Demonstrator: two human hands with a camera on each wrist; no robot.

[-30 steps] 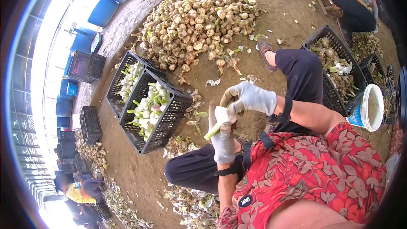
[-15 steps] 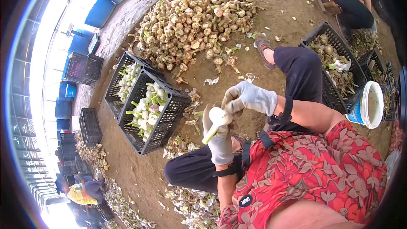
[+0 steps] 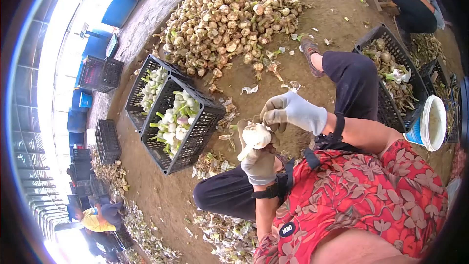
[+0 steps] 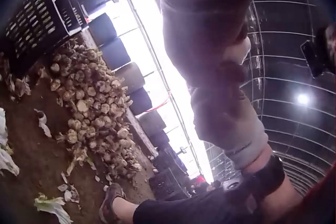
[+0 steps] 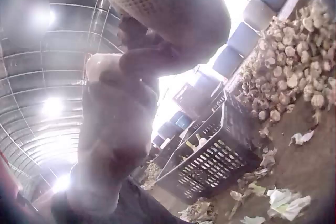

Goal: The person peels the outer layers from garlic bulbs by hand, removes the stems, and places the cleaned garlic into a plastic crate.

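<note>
A white garlic bulb with a short stem pointing down and left lies in my gloved left hand, whose fingers grip it from below. Bits of brownish skin show on the bulb's upper side. My gloved right hand is close above it, fingers curled and their tips at the bulb's upper edge; part of the contact is hidden. In the right wrist view the curled right hand overlaps the top of the left hand. The left wrist view shows the hands dark and backlit.
Two black crates of cleaned garlic stand left of the hands. A large heap of unpeeled garlic lies ahead. At the right are a crate of dry garlic and a white bucket. Peelings cover the ground; other people sit nearby.
The bulb has turned in my left hand, so its smooth white side has given way to a side with brownish skin. My right fingers stay at its edge; the view has shifted slightly.
</note>
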